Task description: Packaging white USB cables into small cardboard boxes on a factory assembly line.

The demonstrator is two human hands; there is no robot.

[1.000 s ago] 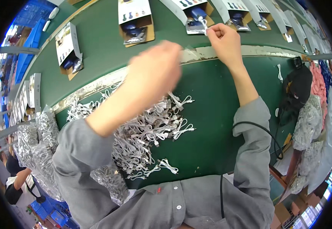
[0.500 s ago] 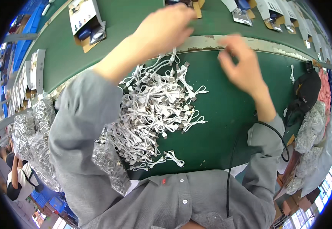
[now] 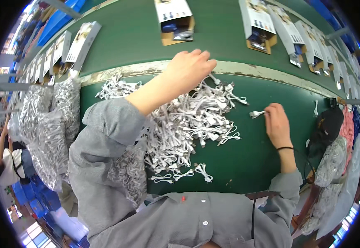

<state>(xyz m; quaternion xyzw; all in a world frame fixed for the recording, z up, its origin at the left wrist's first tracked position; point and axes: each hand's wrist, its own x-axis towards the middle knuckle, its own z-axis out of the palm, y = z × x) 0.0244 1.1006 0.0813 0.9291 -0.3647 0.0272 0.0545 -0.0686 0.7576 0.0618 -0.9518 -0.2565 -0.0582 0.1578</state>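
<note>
My left hand is above the far edge of a heap of short white USB cables, near the worn rail. Its fingers are curled and its palm faces down, so whatever it grips, if anything, is hidden. To the right of the heap, my right hand is closed on one white USB cable; the plug end sticks out to the left of the fingertips. A few bundled cables lie apart at the heap's near side.
Beyond the worn rail, a green belt carries open white boxes with items inside. Plastic bags of cables hang at the left; another bag lies by my left arm. A black cap and clear bags sit at the right.
My right hand has come down toward me from the rail and now shows a cable in its fingers. My left hand has drawn back from over the belt to the heap's far edge. The boxes have shifted.
</note>
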